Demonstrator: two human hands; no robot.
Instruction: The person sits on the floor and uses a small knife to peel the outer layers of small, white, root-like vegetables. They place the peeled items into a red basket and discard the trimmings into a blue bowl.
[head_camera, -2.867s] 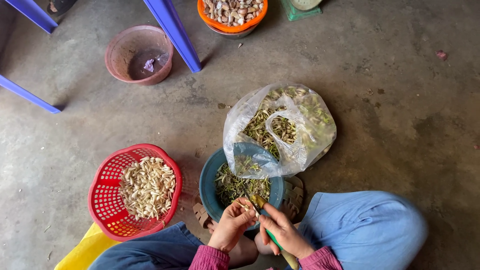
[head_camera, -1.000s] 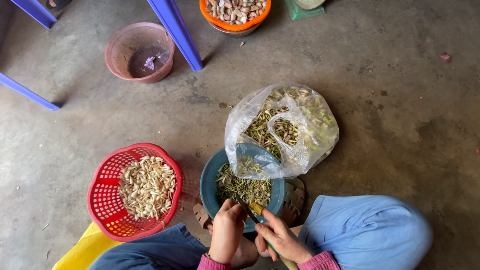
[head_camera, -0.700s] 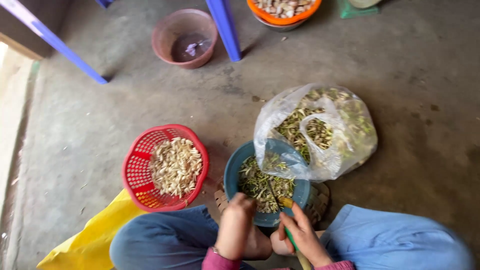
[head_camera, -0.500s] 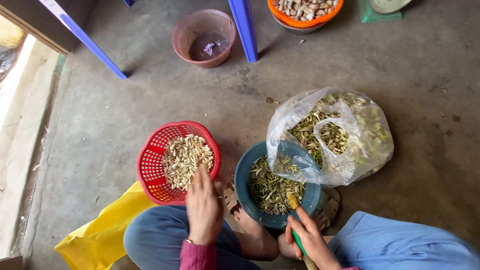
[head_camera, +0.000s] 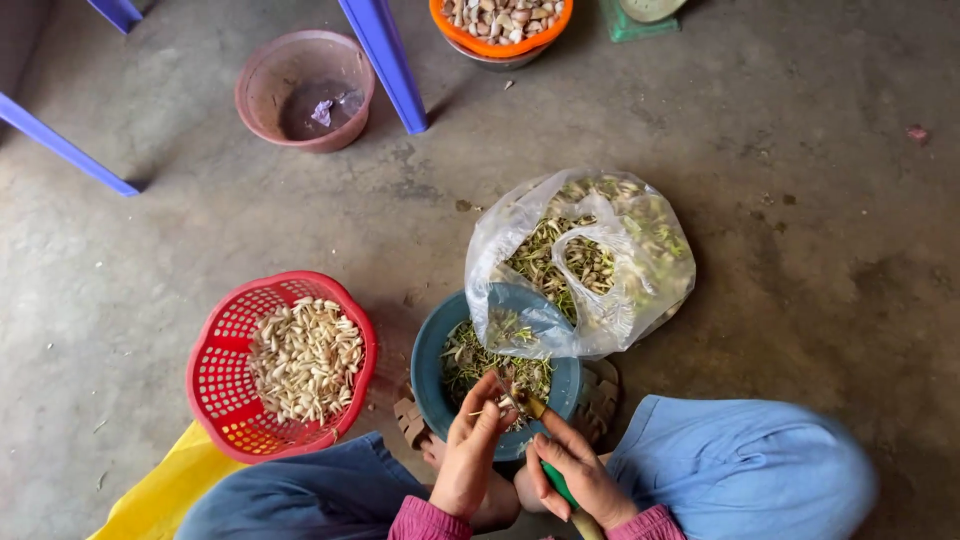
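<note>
A bare concrete floor (head_camera: 800, 200), grey and stained, fills the view, with the person sitting low on it, knees in blue cloth at the bottom edge.

Over the near rim of a teal bowl (head_camera: 432, 365) the two hands meet. The left hand (head_camera: 470, 455) pinches a small pale clove (head_camera: 505, 402) between thumb and fingertips, fingers closed on it. The right hand (head_camera: 575, 475) is wrapped around the green handle of a knife (head_camera: 545, 440), fingers closed tight on it, and the blade tip touches the clove (the blade itself is mostly hidden between the hands). The clove sits just above the bowl's contents, a heap of green and tan peelings (head_camera: 480, 360).

Leaning over the far side of the bowl is a clear plastic bag (head_camera: 600, 260), open-mouthed, stuffed with sprouted cloves and husks; its lower flap drapes into the bowl. To the left, just beside the bowl, stands a red basket (head_camera: 215, 370) holding a mound of peeled white cloves (head_camera: 305, 355). A yellow sheet (head_camera: 150, 495) pokes out under the basket by the left knee.

Farther off, at the top, a pink tub (head_camera: 260, 85) holds a little dark water, blue legs (head_camera: 385, 60) of some furniture stand on the floor, and an orange bowl (head_camera: 500, 45) with unpeeled bulbs is cut off by the frame.
</note>
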